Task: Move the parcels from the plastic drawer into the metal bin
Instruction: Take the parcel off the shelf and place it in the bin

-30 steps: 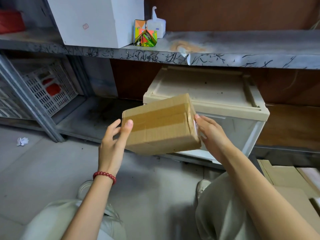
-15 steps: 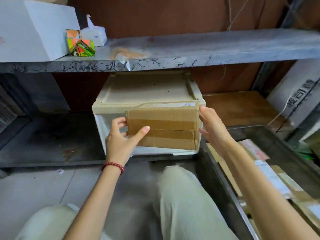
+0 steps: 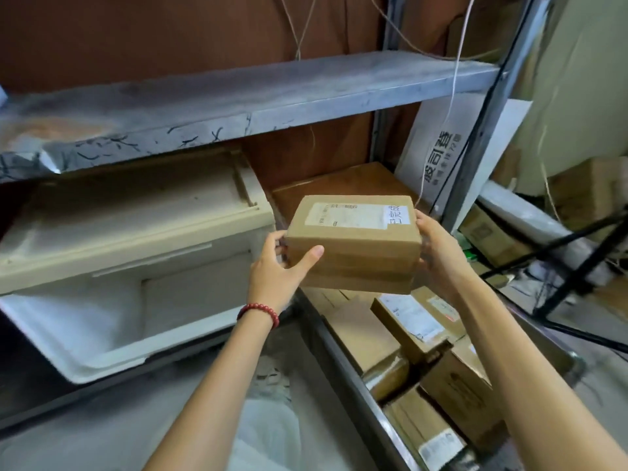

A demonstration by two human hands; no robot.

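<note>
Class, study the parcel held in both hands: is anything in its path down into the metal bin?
Nothing visible blocks it. The parcel, gripped by the left hand and right hand, hangs over the far end of the open metal bin. Below lie only other parcels inside the bin, so it would likely land on them.

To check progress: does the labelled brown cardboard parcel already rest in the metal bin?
No, left hand and right hand hold the brown cardboard parcel above the grey metal bin.

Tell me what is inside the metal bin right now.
Several cardboard parcels lie piled in the metal bin, some with white labels. The bin's floor is covered, and the held parcel hides its far end.
</note>
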